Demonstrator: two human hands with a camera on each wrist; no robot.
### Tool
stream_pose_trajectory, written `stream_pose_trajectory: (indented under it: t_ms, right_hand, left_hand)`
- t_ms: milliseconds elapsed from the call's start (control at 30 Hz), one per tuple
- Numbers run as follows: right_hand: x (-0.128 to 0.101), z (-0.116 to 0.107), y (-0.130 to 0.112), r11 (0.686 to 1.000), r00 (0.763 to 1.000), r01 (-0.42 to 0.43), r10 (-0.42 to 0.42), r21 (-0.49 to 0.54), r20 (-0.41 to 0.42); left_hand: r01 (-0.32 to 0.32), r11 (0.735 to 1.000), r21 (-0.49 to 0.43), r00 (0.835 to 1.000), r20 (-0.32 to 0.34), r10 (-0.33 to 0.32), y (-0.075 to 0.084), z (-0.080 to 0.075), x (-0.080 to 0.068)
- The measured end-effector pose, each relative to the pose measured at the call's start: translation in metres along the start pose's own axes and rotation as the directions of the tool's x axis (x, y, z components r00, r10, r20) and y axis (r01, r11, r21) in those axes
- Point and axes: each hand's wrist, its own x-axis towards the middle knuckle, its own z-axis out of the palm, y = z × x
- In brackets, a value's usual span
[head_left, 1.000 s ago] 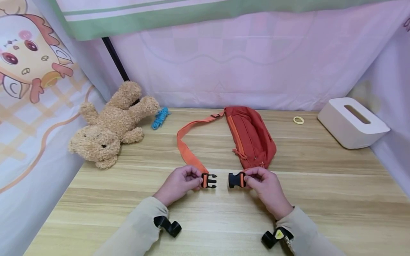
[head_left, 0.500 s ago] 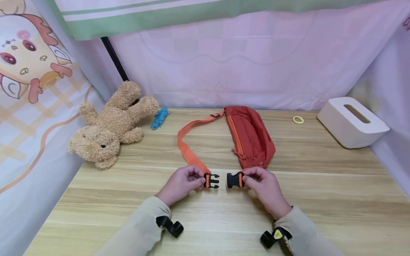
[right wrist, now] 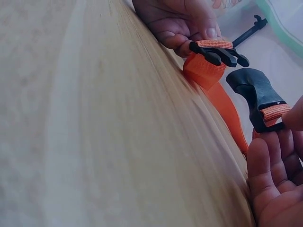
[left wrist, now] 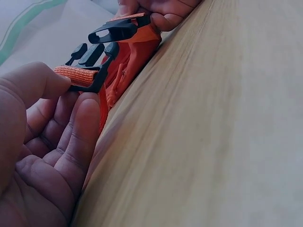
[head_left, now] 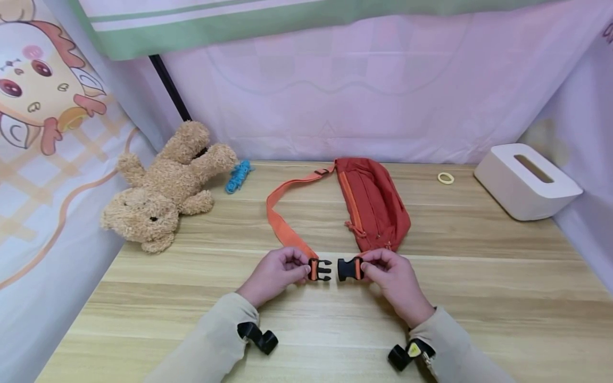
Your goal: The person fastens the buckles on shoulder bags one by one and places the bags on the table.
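My left hand (head_left: pixel 275 274) pinches the pronged half of a black side-release buckle (head_left: pixel 322 269), its prongs pointing right. Facing it, the socket half (head_left: pixel 348 269) is pinched between thumb and fingers of my right hand (head_left: pixel 395 279). A narrow gap separates the two halves, which look roughly lined up in the head view. Both wrist views show the orange webbing looped through each half, with the pronged half (left wrist: pixel 87 66) close to the open end of the socket (right wrist: pixel 255 92). An orange strap (head_left: pixel 287 229) runs from the left half back to a red waist bag (head_left: pixel 373 205) lying on the table.
On the wood-patterned table (head_left: pixel 297 330), a tan teddy bear (head_left: pixel 167 186) lies at the left beside a blue bundle of cord (head_left: pixel 238 176). At the back right are a pale yellow ring (head_left: pixel 446 178) and a white tissue box (head_left: pixel 527 183). Fabric curtains (head_left: pixel 335 96) enclose the back and sides.
My left hand has moved right with the pronged half, and my right hand slightly left with the socket half. The gap between the halves has narrowed.
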Motion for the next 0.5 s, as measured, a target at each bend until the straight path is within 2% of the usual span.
stream_pose_trajectory:
  t_ms: [500]
  right_hand:
    - [0.0003,0.0027,-0.0009,1.0,1.0,-0.005,0.005,0.0,-0.001]
  left_hand:
    - [0.013,1.0,-0.013,1.0,0.003,-0.013,0.0034,0.0032,0.0013]
